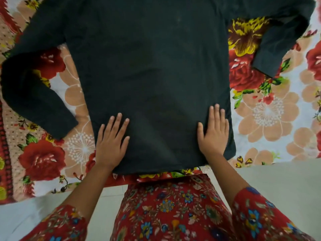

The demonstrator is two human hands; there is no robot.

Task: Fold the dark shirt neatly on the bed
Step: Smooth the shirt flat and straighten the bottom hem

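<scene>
Dark shirt (152, 75) fabric lies under flat, spread fingers (119, 120) of both the left hand (111, 143) and right hand (214, 134), gripping nothing, near the hem. Smoothing should sweep outward toward both sleeves, keeping it flat on the bed (271, 119).

Dark shirt (149, 70) collar cut off by top edge; bedsheet (271, 119) beneath shirt hidden.
</scene>
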